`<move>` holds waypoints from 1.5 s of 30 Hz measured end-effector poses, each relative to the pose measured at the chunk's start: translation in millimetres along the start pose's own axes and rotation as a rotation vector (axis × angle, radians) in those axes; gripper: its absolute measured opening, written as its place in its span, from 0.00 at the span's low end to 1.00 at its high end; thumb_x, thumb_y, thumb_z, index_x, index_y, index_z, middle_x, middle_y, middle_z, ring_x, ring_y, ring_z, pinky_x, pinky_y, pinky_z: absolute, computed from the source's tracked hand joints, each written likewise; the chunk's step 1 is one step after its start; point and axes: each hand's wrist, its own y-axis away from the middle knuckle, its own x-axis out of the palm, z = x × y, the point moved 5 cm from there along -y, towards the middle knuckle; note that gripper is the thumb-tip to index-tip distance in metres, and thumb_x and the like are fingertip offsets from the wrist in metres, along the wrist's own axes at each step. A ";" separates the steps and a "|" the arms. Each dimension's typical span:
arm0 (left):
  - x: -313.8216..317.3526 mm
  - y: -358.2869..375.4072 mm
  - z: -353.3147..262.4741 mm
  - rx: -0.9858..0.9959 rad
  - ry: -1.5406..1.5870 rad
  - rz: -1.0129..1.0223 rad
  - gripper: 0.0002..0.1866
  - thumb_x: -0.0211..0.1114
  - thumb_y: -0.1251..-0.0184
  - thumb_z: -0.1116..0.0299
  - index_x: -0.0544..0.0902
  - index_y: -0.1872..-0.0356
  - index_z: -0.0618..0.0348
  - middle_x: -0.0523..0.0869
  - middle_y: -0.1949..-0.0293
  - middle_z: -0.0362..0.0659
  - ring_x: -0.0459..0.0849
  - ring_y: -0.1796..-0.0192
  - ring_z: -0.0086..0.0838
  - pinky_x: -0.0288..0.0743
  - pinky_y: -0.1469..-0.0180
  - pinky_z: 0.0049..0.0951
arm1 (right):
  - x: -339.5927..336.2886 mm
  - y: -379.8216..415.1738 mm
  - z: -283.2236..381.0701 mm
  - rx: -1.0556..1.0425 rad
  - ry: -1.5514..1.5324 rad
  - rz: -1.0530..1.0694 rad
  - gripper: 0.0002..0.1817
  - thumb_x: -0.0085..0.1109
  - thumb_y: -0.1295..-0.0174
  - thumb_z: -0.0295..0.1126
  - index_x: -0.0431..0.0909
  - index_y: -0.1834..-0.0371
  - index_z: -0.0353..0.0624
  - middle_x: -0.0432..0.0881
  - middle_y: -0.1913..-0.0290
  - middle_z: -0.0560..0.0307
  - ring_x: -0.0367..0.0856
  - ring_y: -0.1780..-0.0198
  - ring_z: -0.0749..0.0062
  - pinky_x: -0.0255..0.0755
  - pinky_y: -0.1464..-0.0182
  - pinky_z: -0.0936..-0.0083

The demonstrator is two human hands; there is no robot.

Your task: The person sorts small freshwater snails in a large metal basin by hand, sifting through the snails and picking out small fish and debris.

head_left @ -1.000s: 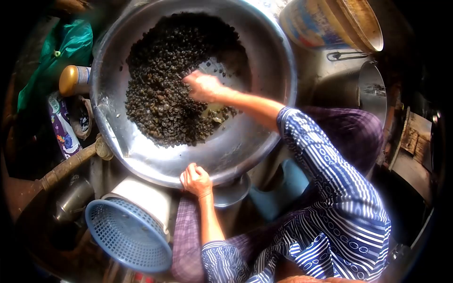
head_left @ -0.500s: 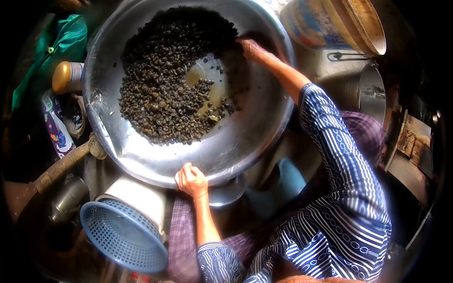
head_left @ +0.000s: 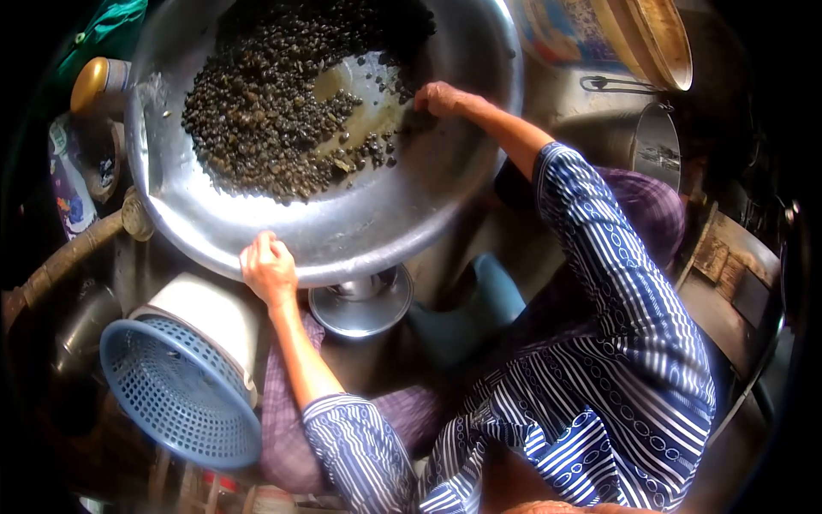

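A large metal basin fills the upper middle, holding a heap of small dark snail-like shells and some murky liquid. My left hand is closed over the basin's near rim, with the thumb side up. Inside the basin, at the right edge of the heap, my right hand has its fingers curled together. Its fingertips sit low by the shells, and whatever they hold, if anything, is hidden. A few shells lie loose on the basin floor near it.
Below the basin stands a round metal dish or lid beside a blue plastic stool. At lower left a blue perforated basket leans on a white bucket. Metal pot and large painted bucket stand right. A gold-capped container is left.
The view has shifted, and the basin sits higher and further left in it. My left hand has moved left with the rim. More of the metal dish shows beneath. My right hand is slightly nearer me.
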 end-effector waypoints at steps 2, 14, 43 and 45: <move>1.1 -4.5 5.7 0.004 -0.021 0.037 0.04 0.54 0.51 0.77 0.77 0.75 0.58 0.81 0.74 0.44 0.79 0.69 0.38 0.70 0.58 0.35 | 18.2 8.8 11.4 -0.010 -0.021 0.101 0.19 0.43 0.58 0.20 0.81 0.63 0.44 0.82 0.62 0.50 0.79 0.57 0.61 0.72 0.54 0.71; 159.4 -14.4 -133.0 -0.310 0.955 0.869 0.12 0.55 0.47 0.76 0.82 0.61 0.63 0.84 0.67 0.44 0.81 0.65 0.23 0.75 0.64 0.21 | -14.8 24.3 25.5 -0.060 0.007 0.172 0.17 0.46 0.57 0.19 0.81 0.64 0.42 0.83 0.66 0.52 0.80 0.60 0.64 0.72 0.57 0.71; 218.2 -9.0 -162.0 -0.619 1.278 0.775 0.17 0.49 0.50 0.82 0.80 0.59 0.62 0.83 0.65 0.41 0.79 0.63 0.25 0.72 0.60 0.23 | 34.1 35.0 66.5 -0.087 0.129 0.379 0.14 0.50 0.57 0.24 0.82 0.67 0.46 0.82 0.65 0.51 0.80 0.60 0.58 0.71 0.58 0.67; 218.6 -5.6 -159.3 -0.677 1.287 0.800 0.19 0.48 0.54 0.83 0.80 0.59 0.63 0.82 0.64 0.42 0.79 0.62 0.27 0.72 0.60 0.24 | 33.4 39.5 64.9 -0.045 0.143 0.375 0.14 0.50 0.56 0.24 0.82 0.67 0.47 0.82 0.65 0.51 0.80 0.60 0.58 0.72 0.58 0.68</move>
